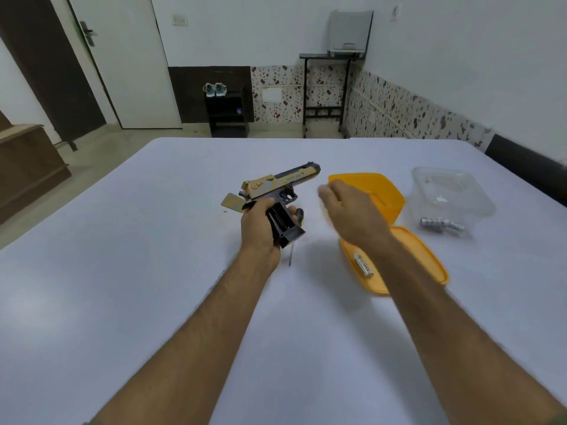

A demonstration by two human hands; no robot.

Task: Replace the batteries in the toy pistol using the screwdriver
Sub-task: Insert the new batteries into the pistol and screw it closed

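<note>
My left hand point(259, 223) grips the handle of the black and tan toy pistol point(280, 187), held above the table with the barrel pointing away to the right. Its battery compartment in the grip is open. The tan compartment cover point(232, 202) lies on the table just left of the pistol. The screwdriver point(296, 231) lies on the table under the pistol, its thin shaft pointing toward me. My right hand point(346, 210) hovers blurred over the orange box point(383, 191), fingers curled; whether it holds anything is unclear. One battery point(363, 264) lies in the orange lid point(429, 265).
A clear plastic container point(451, 194) at the right holds several batteries point(441, 223). A tiny screw point(225, 211) lies near the cover. The white table point(153, 271) spreads around. A dark stand, a door and a wooden cabinet stand beyond its far edge.
</note>
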